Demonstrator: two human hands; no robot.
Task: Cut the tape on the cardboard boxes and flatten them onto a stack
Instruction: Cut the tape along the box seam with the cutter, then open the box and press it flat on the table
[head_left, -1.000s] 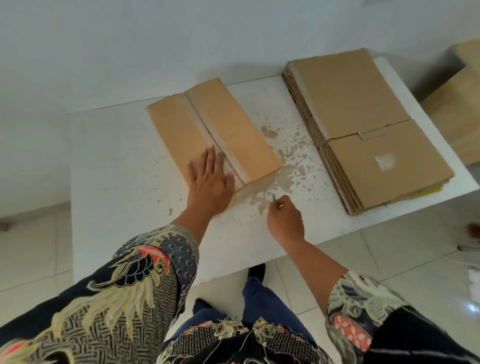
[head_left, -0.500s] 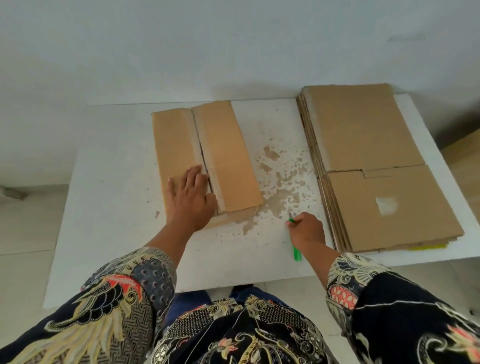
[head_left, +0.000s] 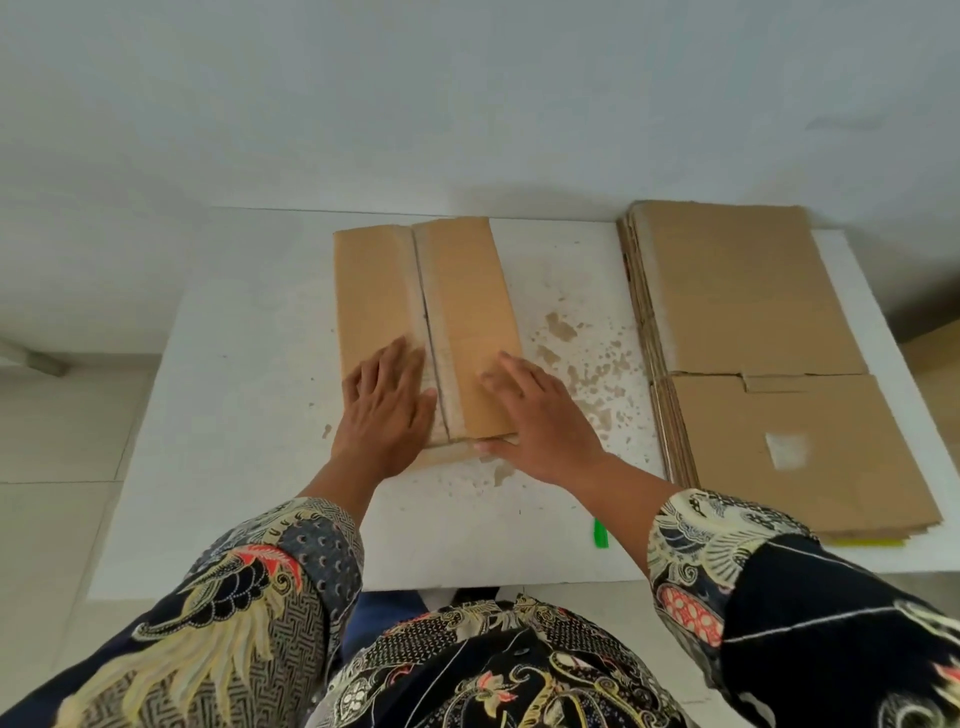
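A brown cardboard box (head_left: 452, 291) lies on the white table (head_left: 249, 415), its two top flaps meeting along a slit seam. My left hand (head_left: 387, 415) rests flat on the near end of the left flap, fingers straight. Across the seam, my right hand (head_left: 540, 415) lies on the right flap with straight fingers, and its thumb runs along the box's near edge. A green cutter (head_left: 601, 532) lies on the table near the front edge, partly hidden under my right forearm. At the right stands a stack of flattened boxes (head_left: 769, 374).
The table top is worn with brown chipped patches (head_left: 587, 374) between the box and the stack. A white wall runs behind the table. Another cardboard piece (head_left: 935, 374) shows at the far right edge. Tiled floor lies to the left.
My right hand let go of the green cutter, left it on the table and moved up onto the box's right flap. My left hand stayed on the left flap.
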